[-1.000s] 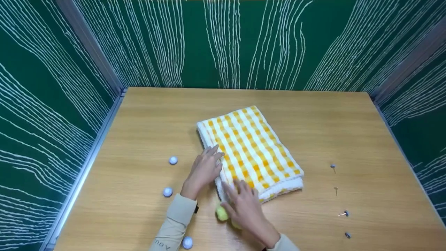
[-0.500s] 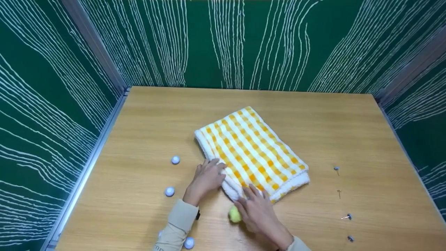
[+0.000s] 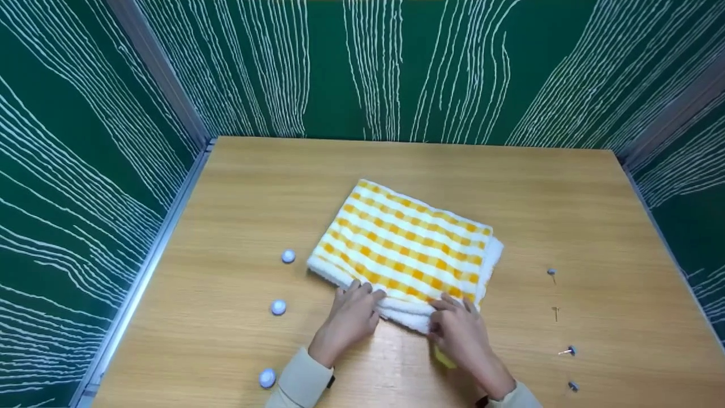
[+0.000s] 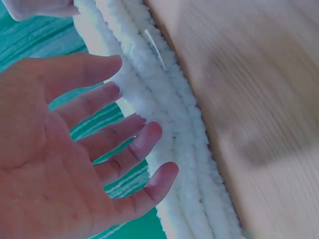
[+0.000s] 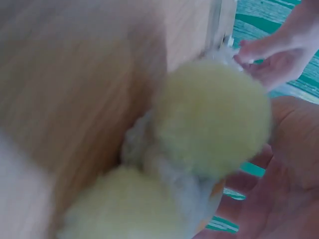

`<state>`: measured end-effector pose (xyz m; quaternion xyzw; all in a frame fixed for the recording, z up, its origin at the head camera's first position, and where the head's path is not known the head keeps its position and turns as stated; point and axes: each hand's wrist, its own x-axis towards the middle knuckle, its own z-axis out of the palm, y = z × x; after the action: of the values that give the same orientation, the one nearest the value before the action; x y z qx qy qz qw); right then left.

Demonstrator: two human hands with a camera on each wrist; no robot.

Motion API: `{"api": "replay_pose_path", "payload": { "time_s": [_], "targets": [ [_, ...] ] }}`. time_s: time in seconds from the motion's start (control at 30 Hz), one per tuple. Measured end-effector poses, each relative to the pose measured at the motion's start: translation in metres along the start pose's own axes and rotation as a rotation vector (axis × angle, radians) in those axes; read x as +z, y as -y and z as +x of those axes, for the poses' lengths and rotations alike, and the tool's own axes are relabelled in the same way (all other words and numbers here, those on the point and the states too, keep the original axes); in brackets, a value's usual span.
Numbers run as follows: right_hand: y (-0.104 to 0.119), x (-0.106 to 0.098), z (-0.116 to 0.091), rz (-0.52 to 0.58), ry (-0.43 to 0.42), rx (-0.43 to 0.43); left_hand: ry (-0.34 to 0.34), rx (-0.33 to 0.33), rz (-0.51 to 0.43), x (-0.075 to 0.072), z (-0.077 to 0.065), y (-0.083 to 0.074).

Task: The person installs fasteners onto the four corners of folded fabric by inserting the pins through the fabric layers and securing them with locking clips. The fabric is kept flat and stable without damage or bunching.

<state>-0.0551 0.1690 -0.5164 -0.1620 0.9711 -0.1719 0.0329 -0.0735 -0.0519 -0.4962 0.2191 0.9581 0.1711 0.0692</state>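
A folded yellow-and-white checked towel (image 3: 408, 243) with fluffy white edges lies tilted on the table. My left hand (image 3: 354, 311) rests its fingertips on the towel's near edge; in the left wrist view its fingers (image 4: 149, 137) are spread and loosely bent against the white layers. Farther right along that edge is my right hand (image 3: 461, 331), with fingers over the towel. Two fuzzy yellow balls (image 5: 212, 119) hang close by the right palm; in the head view one yellow ball (image 3: 444, 358) shows partly below that hand. The right thumb is hidden behind a ball.
Small white balls (image 3: 278, 307) stand in a line left of the towel. On the right, several small pins with dark heads (image 3: 571, 351) lie in a column. Green walls with white lines (image 3: 379, 68) rise behind the wooden table (image 3: 272, 181) and at both sides.
The towel has turned counterclockwise, its far corner swinging left and its near edge now facing me. Both hands have shifted with it, the right hand moving rightward. The yellow ball has moved right too.
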Motion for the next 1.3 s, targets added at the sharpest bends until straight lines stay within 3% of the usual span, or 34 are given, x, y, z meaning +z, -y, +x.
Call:
{"api": "replay_pose_path", "payload": {
  "time_s": [0.2, 0.5, 0.77, 1.07, 1.3],
  "targets": [
    [-0.013, -0.005, 0.000, 0.025, 0.000, 0.065, 0.081, 0.019, -0.077, 0.002, -0.003, -0.010],
    [-0.033, -0.008, -0.005, 0.047, -0.092, 0.066, 0.171, 0.039, -0.143, 0.006, -0.007, -0.027],
    [-0.041, -0.007, -0.006, 0.061, -0.187, 0.036, 0.111, 0.099, -0.090, 0.011, -0.008, -0.033],
    [-0.048, -0.010, 0.000, 0.081, -0.187, 0.069, 0.145, 0.085, -0.107, 0.013, -0.007, -0.041],
    [-0.042, -0.017, -0.006, 0.104, -0.168, 0.018, 0.125, 0.075, -0.092, 0.008, -0.008, -0.038]
  ]
}}
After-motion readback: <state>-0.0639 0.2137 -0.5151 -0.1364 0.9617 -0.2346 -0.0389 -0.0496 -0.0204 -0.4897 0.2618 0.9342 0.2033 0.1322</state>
